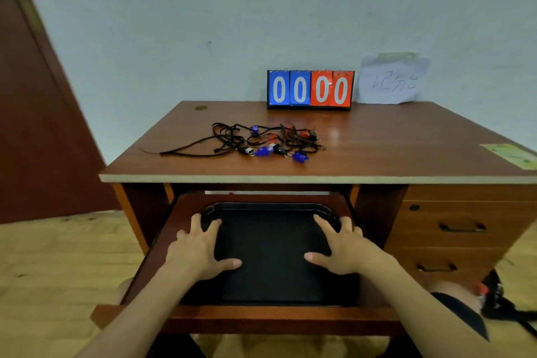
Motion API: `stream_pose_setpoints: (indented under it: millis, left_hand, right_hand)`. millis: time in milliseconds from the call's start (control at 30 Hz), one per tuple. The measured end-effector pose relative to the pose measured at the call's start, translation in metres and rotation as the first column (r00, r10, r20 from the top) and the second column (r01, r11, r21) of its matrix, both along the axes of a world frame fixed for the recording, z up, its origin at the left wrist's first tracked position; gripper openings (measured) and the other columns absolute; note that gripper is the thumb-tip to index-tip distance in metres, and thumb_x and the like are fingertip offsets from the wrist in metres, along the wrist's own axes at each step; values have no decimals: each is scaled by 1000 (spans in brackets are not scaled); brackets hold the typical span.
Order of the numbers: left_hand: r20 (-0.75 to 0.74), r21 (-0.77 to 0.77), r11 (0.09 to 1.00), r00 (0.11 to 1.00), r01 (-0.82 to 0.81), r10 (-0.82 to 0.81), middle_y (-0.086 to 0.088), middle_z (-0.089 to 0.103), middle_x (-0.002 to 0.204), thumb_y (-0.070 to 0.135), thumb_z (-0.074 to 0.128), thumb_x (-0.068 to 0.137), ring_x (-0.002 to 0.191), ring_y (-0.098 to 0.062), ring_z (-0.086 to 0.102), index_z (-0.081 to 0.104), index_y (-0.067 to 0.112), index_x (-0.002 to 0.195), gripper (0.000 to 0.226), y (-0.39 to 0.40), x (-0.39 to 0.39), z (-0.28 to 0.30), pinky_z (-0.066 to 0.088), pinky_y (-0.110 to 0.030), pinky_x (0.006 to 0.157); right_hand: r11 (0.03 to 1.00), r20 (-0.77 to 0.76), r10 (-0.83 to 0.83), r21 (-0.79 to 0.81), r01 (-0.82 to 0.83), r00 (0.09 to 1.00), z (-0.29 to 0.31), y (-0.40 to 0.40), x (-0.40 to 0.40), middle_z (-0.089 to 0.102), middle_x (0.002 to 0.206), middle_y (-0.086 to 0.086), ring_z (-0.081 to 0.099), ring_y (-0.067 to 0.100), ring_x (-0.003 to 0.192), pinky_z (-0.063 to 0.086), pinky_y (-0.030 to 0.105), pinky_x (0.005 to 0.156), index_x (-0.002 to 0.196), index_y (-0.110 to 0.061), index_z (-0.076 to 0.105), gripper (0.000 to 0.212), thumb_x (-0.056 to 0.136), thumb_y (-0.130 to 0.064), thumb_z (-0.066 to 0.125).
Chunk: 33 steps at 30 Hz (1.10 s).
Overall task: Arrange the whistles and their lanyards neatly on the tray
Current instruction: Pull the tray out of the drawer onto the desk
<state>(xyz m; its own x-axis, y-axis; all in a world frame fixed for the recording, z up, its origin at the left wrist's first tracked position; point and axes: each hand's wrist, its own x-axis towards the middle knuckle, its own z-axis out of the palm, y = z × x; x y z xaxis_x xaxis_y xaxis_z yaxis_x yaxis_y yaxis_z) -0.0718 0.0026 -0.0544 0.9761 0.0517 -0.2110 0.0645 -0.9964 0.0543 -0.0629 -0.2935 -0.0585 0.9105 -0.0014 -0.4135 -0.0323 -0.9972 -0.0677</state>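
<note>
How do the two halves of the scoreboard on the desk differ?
The scoreboard's left pair of cards is blue, while the right pair of cards is red. The blue pair sits toward the door side, the red pair toward the taped paper note. Both read 00 in pale digits.

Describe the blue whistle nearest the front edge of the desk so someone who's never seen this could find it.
Start at the blue and red flip scoreboard at the back of the brown wooden desk. In front of it lies a tangle of black lanyards and whistles. The blue plastic whistle sits at the tangle's right front corner, closer to the desk's front edge than any other.
</note>
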Motion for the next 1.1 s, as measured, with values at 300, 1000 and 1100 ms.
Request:
stream_pose_setpoints:
  millis: [300, 1000, 1100]
  left_hand:
    - [47, 9, 1000, 999, -25, 25, -6, 19, 164, 92, 65, 60, 143, -38, 38, 12, 40, 161, 125, 4, 6, 12, 49, -50, 105]
    - [30, 76, 994, 996, 78, -80, -1, 64, 129, 104, 48, 54, 118, -26, 59, 56, 29, 136, 111, -14, 76, 86, 54, -44, 97]
    - [10, 81, 994, 998, 67, -68, -3, 64, 130, 104, 46, 56, 123, -30, 55, 55, 29, 138, 111, -13, 100, 86, 51, -45, 100]
  right_hand:
    - [998, 21, -66, -2, 66, 998, 10, 5, 7, 14, 158, 26, 27, 46, 144, 37, 52, 111, 151, -45, -30, 126, 71, -85, 60]
    - [999, 186, -40, 4, 40, 982, 91, -27, 54, 26, 157, 26, 33, 45, 142, 33, 52, 114, 157, -33, 30, 77, 94, -76, 31]
    - [999, 198, -54, 11, 52, 979, 90, -20, 74, 21, 159, 27, 24, 46, 145, 27, 52, 116, 157, -31, 30, 71, 98, -70, 30]
